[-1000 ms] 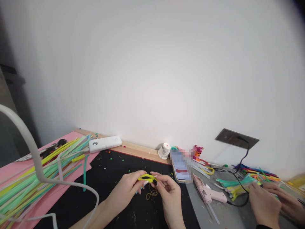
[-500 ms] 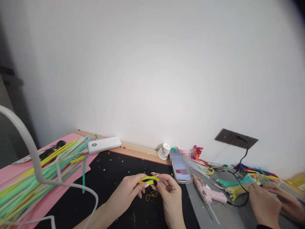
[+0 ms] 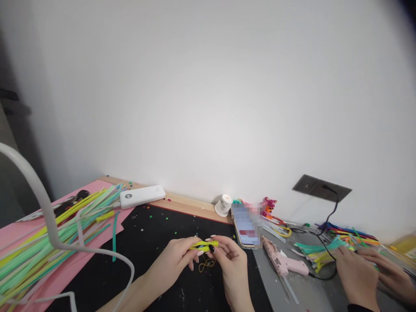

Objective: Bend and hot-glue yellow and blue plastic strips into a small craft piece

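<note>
My left hand and my right hand meet over the black mat, fingers pinched from both sides on a short bundle of yellow-green pipe cleaner. A thin yellow loop of wire or band lies on the mat just under the bundle. Both hands are closed on the bundle; my right thumb with a dark nail presses its middle.
A heap of green, yellow and white pipe cleaners lies on pink sheet at left, beside a white power bank. A phone, a pink glue gun and a white cup sit right of centre. Another person's hands work among coloured pipe cleaners at right.
My hands have shifted very slightly lower and kept their pinch on the yellow-green bundle. The other person's hands moved a little to the left.
</note>
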`<act>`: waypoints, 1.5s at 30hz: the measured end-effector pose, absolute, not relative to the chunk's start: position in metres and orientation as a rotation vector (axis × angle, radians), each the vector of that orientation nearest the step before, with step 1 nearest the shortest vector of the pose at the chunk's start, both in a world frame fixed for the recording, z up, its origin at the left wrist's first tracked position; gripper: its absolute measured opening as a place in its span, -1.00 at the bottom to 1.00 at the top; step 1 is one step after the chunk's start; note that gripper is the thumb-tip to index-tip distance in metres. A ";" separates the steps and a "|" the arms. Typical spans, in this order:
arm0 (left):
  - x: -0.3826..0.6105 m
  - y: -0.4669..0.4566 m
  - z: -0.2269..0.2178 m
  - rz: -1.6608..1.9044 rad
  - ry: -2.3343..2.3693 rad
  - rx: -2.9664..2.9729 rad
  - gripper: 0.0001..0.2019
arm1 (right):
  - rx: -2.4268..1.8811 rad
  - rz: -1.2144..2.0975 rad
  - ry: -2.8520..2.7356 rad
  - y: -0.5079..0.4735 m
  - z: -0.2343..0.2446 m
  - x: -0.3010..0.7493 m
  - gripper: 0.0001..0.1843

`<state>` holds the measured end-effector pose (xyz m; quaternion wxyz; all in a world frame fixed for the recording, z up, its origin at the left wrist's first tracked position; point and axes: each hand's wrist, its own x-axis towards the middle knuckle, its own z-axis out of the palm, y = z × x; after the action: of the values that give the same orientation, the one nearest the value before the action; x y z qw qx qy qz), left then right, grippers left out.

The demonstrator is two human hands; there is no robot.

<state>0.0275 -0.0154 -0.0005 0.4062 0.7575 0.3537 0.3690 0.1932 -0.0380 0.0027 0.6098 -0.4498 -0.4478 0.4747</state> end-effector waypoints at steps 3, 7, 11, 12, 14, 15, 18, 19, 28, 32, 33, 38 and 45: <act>0.026 -0.016 0.001 0.917 0.888 1.939 -0.76 | -1.054 1.081 -1.036 -0.038 0.002 0.193 -0.82; 0.025 -0.016 0.000 0.932 0.884 1.956 -0.75 | -1.095 1.026 -1.074 -0.039 0.001 0.193 -0.82; 0.025 -0.014 -0.001 0.936 0.875 1.954 -0.74 | -1.152 0.967 -1.138 -0.039 0.001 0.194 -0.84; 0.025 -0.014 -0.001 0.935 0.876 1.950 -0.73 | -1.163 0.962 -1.160 -0.040 0.001 0.195 -0.84; 0.024 -0.014 0.000 0.936 0.879 1.941 -0.74 | -1.183 0.947 -1.211 -0.040 0.002 0.195 -0.85; 0.024 -0.014 0.000 0.940 0.879 1.939 -0.74 | -1.192 0.938 -1.236 -0.041 0.003 0.195 -0.85; 0.024 -0.014 0.001 0.949 0.868 1.947 -0.75 | -1.209 0.923 -1.278 -0.042 0.003 0.196 -0.85; 0.024 -0.014 0.001 0.952 0.864 1.953 -0.75 | -1.214 0.923 -1.284 -0.042 0.003 0.196 -0.85; 0.022 -0.013 -0.002 0.951 0.875 2.014 -0.71 | -1.303 0.772 -1.397 -0.041 0.003 0.195 -0.90; 0.023 -0.013 -0.003 0.960 0.880 2.016 -0.69 | -1.321 0.690 -1.476 -0.043 0.006 0.196 -0.89; 0.023 -0.013 -0.003 0.963 0.884 2.015 -0.69 | -1.325 0.670 -1.496 -0.044 0.006 0.196 -0.88; 0.023 -0.014 0.000 0.967 0.912 2.022 -0.65 | -1.352 0.612 -1.555 -0.044 0.010 0.196 -0.82; 0.025 -0.011 0.001 0.993 0.840 1.787 -0.81 | -1.319 0.743 -1.431 -0.045 0.010 0.194 -0.85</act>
<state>0.0247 -0.0112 0.0005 0.4490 0.7225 0.3394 0.4014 0.1939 -0.0445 0.0100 0.5048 -0.5466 -0.5930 0.3078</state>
